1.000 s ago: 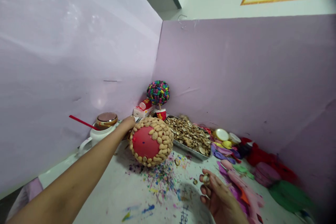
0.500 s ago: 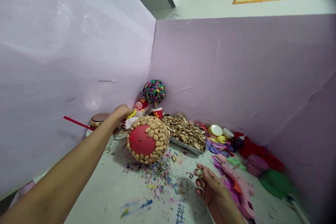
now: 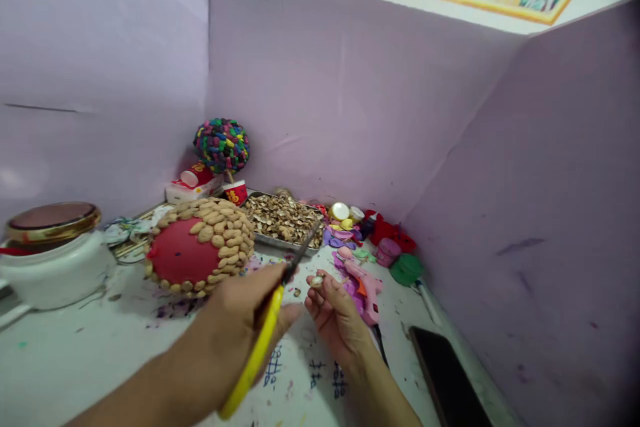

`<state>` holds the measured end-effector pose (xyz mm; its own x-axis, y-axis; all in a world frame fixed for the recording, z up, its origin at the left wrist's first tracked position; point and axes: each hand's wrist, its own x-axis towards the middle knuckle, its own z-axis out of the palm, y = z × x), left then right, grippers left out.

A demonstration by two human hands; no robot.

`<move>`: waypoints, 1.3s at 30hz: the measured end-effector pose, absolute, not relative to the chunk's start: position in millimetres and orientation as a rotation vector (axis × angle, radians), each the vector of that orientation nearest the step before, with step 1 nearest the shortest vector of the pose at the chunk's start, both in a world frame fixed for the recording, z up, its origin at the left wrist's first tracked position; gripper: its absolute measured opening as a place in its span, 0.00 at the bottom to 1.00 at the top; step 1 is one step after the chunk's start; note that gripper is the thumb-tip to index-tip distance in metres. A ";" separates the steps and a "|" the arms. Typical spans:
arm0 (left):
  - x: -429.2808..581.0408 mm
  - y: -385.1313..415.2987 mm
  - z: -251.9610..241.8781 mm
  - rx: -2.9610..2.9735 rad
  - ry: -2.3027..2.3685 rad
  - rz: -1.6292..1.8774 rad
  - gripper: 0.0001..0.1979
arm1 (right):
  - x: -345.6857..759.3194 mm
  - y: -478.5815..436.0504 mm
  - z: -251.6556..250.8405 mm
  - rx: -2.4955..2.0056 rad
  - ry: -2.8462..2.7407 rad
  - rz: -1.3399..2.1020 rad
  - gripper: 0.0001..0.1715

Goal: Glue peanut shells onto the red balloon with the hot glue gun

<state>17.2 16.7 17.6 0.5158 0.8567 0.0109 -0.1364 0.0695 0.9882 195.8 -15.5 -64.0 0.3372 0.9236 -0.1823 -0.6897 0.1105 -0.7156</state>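
a: name the landmark and report the left hand.
b: the landmark is the metal tray [image 3: 279, 243], heaped with brown shell pieces [image 3: 280, 215]. the left hand [image 3: 240, 307], somewhat blurred, is in front of the tray, nearer the camera. its fingers are closed around the yellow-handled scissors [image 3: 269, 321]. the dark blades [image 3: 302, 253] slant upward, crossing the view of the tray's right front corner. whether they are parted, i cannot tell.
a: and the right hand?
b: the right hand [image 3: 340, 320] is in front of the tray's right end. its fingers are curled, with thumb and fingertips pinching a small shell piece [image 3: 317, 280]. in this view, the piece shows apart from the blades.
a: surrounding items?
b: a red ball [image 3: 187, 252] rests on the table [image 3: 110, 360], left of the tray and forward of it; peanut-like pieces cover much of it around a bare patch. a multicoloured ball [image 3: 221, 145] stands behind the tray's left end, above a red cup [image 3: 235, 193]. right of the tray and forward lies a pink tool [image 3: 369, 290]; a dark phone [image 3: 447, 373] lies beyond it, nearer the camera.
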 end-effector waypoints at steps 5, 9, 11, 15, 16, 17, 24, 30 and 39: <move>37.8 13.1 -36.2 1.804 0.705 0.719 0.20 | 206.1 -28.4 -70.9 -0.827 -0.340 1.235 0.17; 41.0 17.5 -47.0 2.089 0.921 0.559 0.28 | 209.5 -32.3 -76.3 -0.821 -0.329 1.227 0.17; 41.1 16.6 -49.6 2.212 0.994 0.447 0.29 | 207.7 -32.5 -78.3 -0.822 -0.333 1.223 0.17; 40.2 14.8 -56.2 2.324 1.007 0.341 0.30 | 199.7 -33.5 -79.3 -0.852 -0.358 1.231 0.16; 39.9 14.9 -57.6 2.329 1.012 0.327 0.30 | 197.6 -34.0 -78.8 -0.867 -0.363 1.230 0.15; 39.5 15.2 -58.7 2.329 1.024 0.315 0.30 | 195.8 -34.7 -78.0 -0.885 -0.369 1.226 0.14; 38.7 14.8 -51.8 2.093 0.963 0.516 0.20 | 190.0 -38.1 -72.5 -1.076 -0.389 1.087 0.12; 46.1 10.7 -50.1 1.549 0.878 0.586 0.17 | 173.9 -43.2 -73.0 -1.261 -0.461 0.984 0.09; 50.2 18.5 -49.6 1.225 0.849 0.668 0.20 | 169.2 -45.3 -73.9 -1.180 -0.526 1.120 0.16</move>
